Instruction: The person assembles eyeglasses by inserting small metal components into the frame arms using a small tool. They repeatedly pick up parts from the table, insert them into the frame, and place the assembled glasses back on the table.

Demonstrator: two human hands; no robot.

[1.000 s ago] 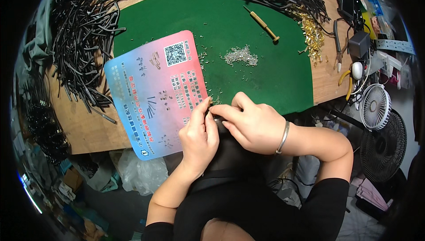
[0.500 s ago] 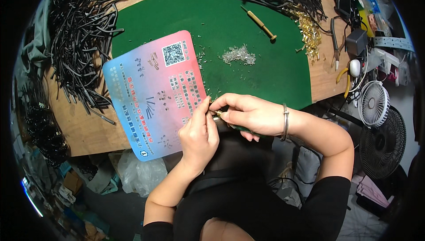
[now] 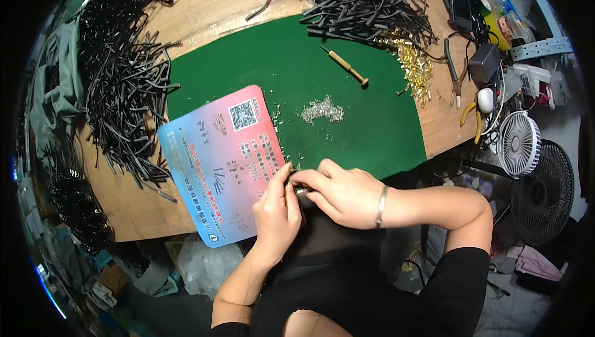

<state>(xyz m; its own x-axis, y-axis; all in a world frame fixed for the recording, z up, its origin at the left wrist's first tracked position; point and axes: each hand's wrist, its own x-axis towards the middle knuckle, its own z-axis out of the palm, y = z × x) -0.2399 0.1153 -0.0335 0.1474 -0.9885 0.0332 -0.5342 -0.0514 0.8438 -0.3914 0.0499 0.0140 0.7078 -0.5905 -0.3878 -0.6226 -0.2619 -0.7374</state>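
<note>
My left hand point(image 3: 277, 216) is raised at the mat's near edge, thumb and forefinger pinched together; what lies between them is too small to make out. Close against it, my right hand point(image 3: 347, 194) has its fingers bent in, the fingertips meeting those of the left. A small shiny metal piece point(image 3: 302, 192) peeks out between the two hands, its kind hidden by the fingers. Under and beside the left hand is a pink-and-blue printed mat point(image 3: 183, 145) bearing several tiny metal parts. It lies on the green mat point(image 3: 365, 132).
A heap of small silvery pieces point(image 3: 322, 111) and a brass-coloured screwdriver point(image 3: 347, 67) lie on the green mat. Brass-coloured pieces point(image 3: 414, 70) are spread at right. Black cut tubes or cables point(image 3: 124, 95) cover the left side; pliers point(image 3: 469, 117) and a white fan point(image 3: 519, 144) are at right.
The view has shifted, so the table sits lower. My right hand has turned knuckles up with its fingers toward the left hand's tips; the green-handled tool seen in it before no longer shows.
</note>
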